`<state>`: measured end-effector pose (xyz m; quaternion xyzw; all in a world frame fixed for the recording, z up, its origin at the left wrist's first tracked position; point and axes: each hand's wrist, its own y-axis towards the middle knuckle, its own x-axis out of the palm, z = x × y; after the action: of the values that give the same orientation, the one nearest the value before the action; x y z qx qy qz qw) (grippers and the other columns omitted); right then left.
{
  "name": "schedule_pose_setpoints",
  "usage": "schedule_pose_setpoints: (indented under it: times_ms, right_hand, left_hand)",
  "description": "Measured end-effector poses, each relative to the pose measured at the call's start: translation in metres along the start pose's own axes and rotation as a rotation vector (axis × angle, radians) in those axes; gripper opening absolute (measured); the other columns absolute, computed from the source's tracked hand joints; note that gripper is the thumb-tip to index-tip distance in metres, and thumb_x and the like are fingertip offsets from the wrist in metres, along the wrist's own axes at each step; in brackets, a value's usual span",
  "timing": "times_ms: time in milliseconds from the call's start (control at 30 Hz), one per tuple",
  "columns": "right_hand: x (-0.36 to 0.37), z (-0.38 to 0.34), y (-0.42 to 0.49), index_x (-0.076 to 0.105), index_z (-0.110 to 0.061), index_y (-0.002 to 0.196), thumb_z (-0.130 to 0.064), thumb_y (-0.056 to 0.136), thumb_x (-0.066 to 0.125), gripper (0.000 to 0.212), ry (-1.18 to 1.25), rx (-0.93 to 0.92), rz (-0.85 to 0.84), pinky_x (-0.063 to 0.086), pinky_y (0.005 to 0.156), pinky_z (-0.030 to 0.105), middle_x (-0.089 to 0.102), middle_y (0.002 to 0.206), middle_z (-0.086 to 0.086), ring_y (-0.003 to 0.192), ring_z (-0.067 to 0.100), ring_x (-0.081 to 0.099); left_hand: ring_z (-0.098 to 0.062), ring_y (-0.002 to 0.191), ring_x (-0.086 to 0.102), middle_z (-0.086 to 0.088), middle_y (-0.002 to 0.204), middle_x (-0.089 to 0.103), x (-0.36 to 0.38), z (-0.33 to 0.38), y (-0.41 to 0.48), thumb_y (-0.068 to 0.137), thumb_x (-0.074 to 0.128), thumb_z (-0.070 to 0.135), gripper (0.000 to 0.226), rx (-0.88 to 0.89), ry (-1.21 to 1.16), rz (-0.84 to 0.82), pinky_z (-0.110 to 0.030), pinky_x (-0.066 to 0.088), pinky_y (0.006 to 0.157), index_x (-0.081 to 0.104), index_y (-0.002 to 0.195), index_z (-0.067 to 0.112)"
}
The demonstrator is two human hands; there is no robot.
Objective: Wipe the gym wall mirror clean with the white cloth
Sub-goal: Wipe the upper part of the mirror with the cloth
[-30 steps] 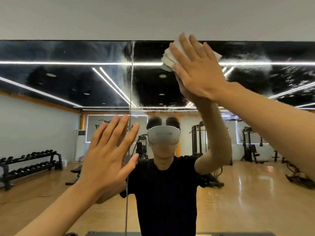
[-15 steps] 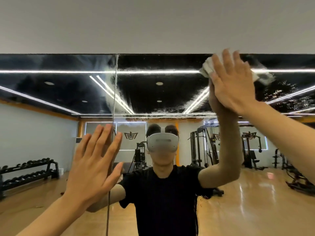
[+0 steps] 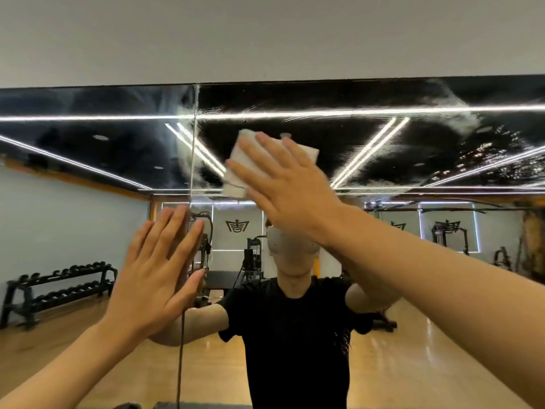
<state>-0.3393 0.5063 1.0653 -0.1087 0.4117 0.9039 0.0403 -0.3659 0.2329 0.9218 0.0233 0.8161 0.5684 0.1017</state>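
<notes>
A person faces a gym wall mirror [image 3: 383,149]. The right hand [image 3: 283,190], fingers straight and spread, presses a folded white cloth [image 3: 237,169] flat against the glass high up, just right of the vertical seam [image 3: 193,143] between two panels. The cloth's edges show beyond the fingers. The left hand [image 3: 156,278], lower and to the left, lies flat and open on the glass over the seam, holding nothing, apart from the cloth. Hazy smears [image 3: 460,119] streak the mirror's upper right

right hand [image 3: 290,188] pressing white cloth [image 3: 236,169] on mirror [image 3: 383,149], left hand [image 3: 156,278] flat
</notes>
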Motion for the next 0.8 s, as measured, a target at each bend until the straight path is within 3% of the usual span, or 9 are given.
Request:
schedule_pose_setpoints:
  times_ms: [233, 433, 667, 800]
  right_hand:
    - [-0.023, 0.104, -0.109, 0.009, -0.033, 0.169, -0.052, 0.11, 0.017, 0.062, -0.024, 0.394, 0.005, 0.004, 0.131, 0.055, -0.005, 0.177, 0.002, 0.163, 0.026, -0.004]
    - [-0.019, 0.089, -0.086, 0.015, -0.028, 0.167, -0.047, 0.111, 0.018, 0.06, -0.019, 0.626, 0.082, 0.009, 0.129, 0.059, 0.004, 0.176, 0.01, 0.162, 0.034, 0.004]
    - [-0.008, -0.028, 0.073, 0.017, -0.028, 0.167, -0.045, 0.11, 0.02, 0.06, 0.055, 0.401, 0.135, 0.004, 0.13, 0.057, 0.006, 0.176, 0.011, 0.162, 0.035, 0.003]
    - [0.013, -0.084, 0.083, 0.024, -0.025, 0.166, -0.047, 0.108, 0.021, 0.062, 0.011, 0.22, 0.126, 0.01, 0.129, 0.057, 0.013, 0.175, 0.013, 0.161, 0.035, 0.01]
  left_hand:
    - [-0.031, 0.164, 0.009, -0.014, 0.177, 0.009, 0.001, 0.005, 0.001, 0.101, 0.034, 0.053, 0.078, -0.016, -0.002, 0.012, -0.05, 0.004, 0.132, 0.024, 0.168, 0.015]
    - [-0.03, 0.163, 0.013, -0.012, 0.177, 0.012, 0.001, 0.011, 0.003, 0.102, 0.034, 0.054, 0.075, -0.037, -0.034, 0.049, -0.057, 0.017, 0.128, 0.024, 0.168, 0.019]
    - [-0.028, 0.164, 0.009, -0.011, 0.177, 0.009, 0.001, 0.006, 0.001, 0.101, 0.041, 0.053, 0.079, -0.024, -0.015, 0.047, -0.048, 0.005, 0.132, 0.022, 0.169, 0.019]
    - [-0.029, 0.164, 0.011, -0.012, 0.177, 0.01, 0.003, 0.001, 0.0, 0.101, 0.041, 0.054, 0.079, -0.022, -0.009, 0.051, -0.047, 0.005, 0.132, 0.022, 0.169, 0.017]
